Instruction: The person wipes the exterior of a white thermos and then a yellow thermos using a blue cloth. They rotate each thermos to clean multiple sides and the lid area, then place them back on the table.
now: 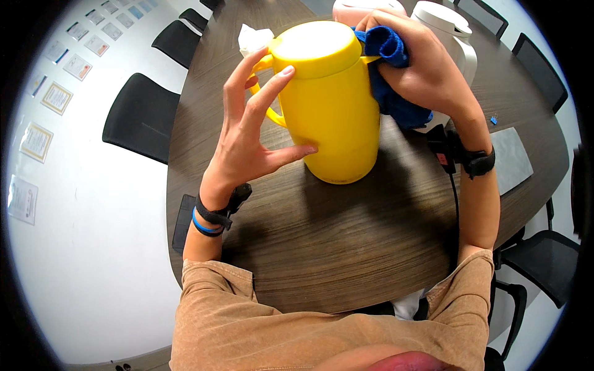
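A yellow lidded jug (331,117) stands upright on the table, its loop handle on the left and its spout on the right. My left hand (244,127) grips it from the handle side, with the thumb on the lower body and a fingertip just under the lid. Other fingers of that hand are by the top of the handle. In my right hand (427,71) is a bunched blue cloth (396,102), pressed against the jug's right side by the spout. The cloth hides part of that side and some of my right fingertips.
Behind my right hand stand a white jug (438,17) and a pink one (365,7). A crumpled white tissue (253,38) lies beyond the handle. On the wooden table (334,247) are a grey sheet (510,161) and a dark flat object (183,222). Black chairs (142,114) surround it.
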Demonstrator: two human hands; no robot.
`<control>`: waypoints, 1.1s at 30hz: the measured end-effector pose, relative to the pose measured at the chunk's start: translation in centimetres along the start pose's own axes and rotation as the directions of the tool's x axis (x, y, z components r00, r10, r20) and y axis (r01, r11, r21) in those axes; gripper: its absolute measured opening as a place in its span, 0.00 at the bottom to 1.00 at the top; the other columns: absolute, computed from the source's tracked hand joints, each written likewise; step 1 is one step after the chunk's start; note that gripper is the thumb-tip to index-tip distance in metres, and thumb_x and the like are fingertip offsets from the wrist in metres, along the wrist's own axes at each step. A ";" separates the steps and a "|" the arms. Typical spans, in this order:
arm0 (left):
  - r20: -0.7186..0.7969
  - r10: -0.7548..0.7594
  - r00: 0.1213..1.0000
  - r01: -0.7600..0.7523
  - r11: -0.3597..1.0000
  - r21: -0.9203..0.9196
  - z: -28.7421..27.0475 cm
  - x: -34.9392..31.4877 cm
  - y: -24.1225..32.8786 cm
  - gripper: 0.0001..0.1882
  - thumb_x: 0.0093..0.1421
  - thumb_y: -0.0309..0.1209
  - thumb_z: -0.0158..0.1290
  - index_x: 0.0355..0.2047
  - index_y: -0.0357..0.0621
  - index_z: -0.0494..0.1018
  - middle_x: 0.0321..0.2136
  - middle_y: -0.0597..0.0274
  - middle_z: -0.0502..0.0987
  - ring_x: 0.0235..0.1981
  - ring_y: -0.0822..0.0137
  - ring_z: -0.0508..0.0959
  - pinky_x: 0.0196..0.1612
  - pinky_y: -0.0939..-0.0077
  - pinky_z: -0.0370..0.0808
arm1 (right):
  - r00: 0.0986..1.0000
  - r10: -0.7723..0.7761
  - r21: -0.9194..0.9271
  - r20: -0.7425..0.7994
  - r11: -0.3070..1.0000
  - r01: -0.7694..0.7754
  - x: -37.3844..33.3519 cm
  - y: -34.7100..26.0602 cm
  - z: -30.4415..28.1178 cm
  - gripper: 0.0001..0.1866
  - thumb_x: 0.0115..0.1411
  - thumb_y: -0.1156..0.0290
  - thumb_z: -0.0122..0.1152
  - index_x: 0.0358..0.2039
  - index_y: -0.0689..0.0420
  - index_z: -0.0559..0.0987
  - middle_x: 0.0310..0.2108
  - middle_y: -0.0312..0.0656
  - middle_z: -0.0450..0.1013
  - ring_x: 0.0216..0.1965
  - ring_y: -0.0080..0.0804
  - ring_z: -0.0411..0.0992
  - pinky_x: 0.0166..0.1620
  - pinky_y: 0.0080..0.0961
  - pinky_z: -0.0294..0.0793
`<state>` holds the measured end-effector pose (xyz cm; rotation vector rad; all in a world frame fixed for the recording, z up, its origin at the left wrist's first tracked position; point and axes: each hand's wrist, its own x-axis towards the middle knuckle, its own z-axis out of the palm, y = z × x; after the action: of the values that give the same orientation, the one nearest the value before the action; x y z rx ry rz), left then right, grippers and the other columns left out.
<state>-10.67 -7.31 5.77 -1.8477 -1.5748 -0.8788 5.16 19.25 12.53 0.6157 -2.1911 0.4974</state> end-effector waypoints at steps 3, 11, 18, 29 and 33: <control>0.008 0.004 1.000 -0.004 1.000 0.018 0.3 0.0 0.1 0.59 0.43 0.57 0.78 0.73 0.61 0.62 0.74 0.43 0.51 0.74 0.40 0.56 0.71 0.41 0.65 | 0.990 0.074 0.075 0.123 0.994 -0.084 -1.7 1.7 -0.8 0.21 0.52 0.83 0.59 0.48 0.54 0.78 0.51 0.45 0.73 0.56 0.46 0.71 0.62 0.40 0.70; 0.003 -0.022 1.000 0.023 0.998 -0.063 0.4 0.2 -0.3 0.70 0.41 0.57 0.79 0.74 0.63 0.42 0.76 0.38 0.44 0.75 0.40 0.56 0.75 0.39 0.59 | 0.989 -0.021 0.092 0.146 0.996 0.008 -1.6 0.8 -0.2 0.27 0.52 0.84 0.57 0.54 0.52 0.81 0.58 0.44 0.74 0.58 0.45 0.74 0.65 0.38 0.73; -0.009 -0.036 0.999 0.035 0.998 -0.047 0.6 0.4 0.0 0.69 0.43 0.53 0.79 0.73 0.63 0.41 0.76 0.38 0.44 0.75 0.40 0.57 0.74 0.39 0.60 | 0.980 0.089 0.179 0.180 0.976 -0.121 -0.1 -2.1 -1.4 0.18 0.53 0.77 0.64 0.46 0.54 0.76 0.47 0.46 0.69 0.51 0.43 0.68 0.57 0.40 0.68; -0.034 -0.043 0.998 0.041 0.997 -0.058 0.8 0.5 -0.1 0.63 0.46 0.53 0.77 0.72 0.58 0.46 0.75 0.37 0.48 0.75 0.37 0.56 0.74 0.40 0.59 | 0.998 -0.037 -0.071 0.049 0.997 0.040 -2.3 2.0 1.5 0.28 0.55 0.86 0.63 0.57 0.51 0.77 0.59 0.43 0.73 0.60 0.46 0.72 0.66 0.39 0.73; -0.033 -0.035 0.999 0.034 0.999 -0.035 0.9 0.7 0.0 0.63 0.46 0.52 0.78 0.72 0.57 0.46 0.75 0.37 0.49 0.74 0.36 0.57 0.74 0.41 0.61 | 0.994 0.058 -0.093 0.092 0.994 -0.049 -2.1 1.8 1.1 0.29 0.57 0.84 0.60 0.60 0.50 0.74 0.60 0.42 0.71 0.61 0.46 0.71 0.66 0.39 0.72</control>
<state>-10.48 -6.25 5.73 -1.8248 -1.5845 -0.9526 4.69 20.62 9.98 0.5429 -2.3117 0.4018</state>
